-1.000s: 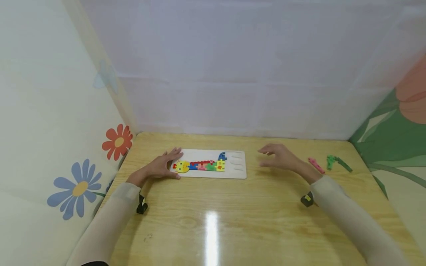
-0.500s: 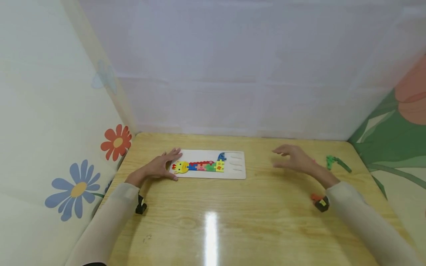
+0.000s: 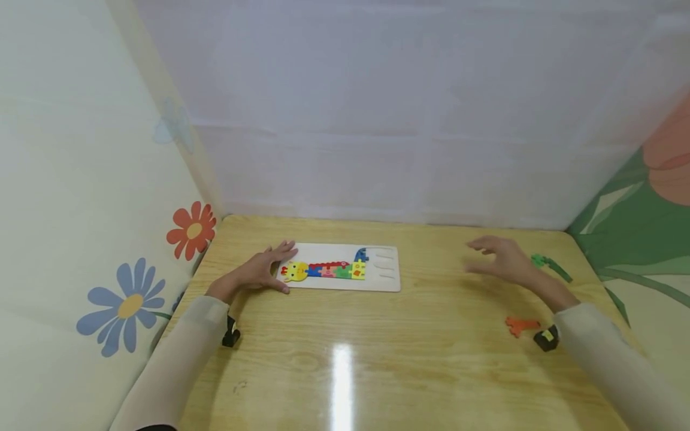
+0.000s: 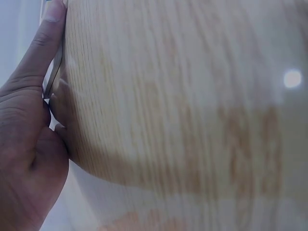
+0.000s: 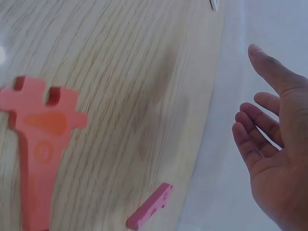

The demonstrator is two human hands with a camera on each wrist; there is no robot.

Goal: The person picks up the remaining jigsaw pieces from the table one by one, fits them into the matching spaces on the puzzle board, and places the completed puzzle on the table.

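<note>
A white puzzle board (image 3: 381,280) lies on the table, partly filled with colourful giraffe pieces (image 3: 334,270); bare outlined slots show at its right end. My left hand (image 3: 260,269) holds the board's left end, thumb along the near edge and fingers over the far side. My right hand (image 3: 501,258) hangs above the table to the right of the board, fingers parted and nothing between them. Nearer me lies an orange puzzle piece (image 3: 521,326), large in the right wrist view. A pink puzzle piece (image 5: 151,207) shows there too; my right hand and forearm hide it in the head view.
Green puzzle pieces (image 3: 555,267) lie at the table's right side, beyond my right wrist. A pale cloth wall (image 3: 345,149) rises behind the wooden table (image 3: 302,359), and panels with printed flowers (image 3: 129,305) flank it.
My right hand has moved right, away from the board, with its fingers still parted. The orange piece has come into view beside my right wrist; the pink one is now covered. My left hand stays put.
</note>
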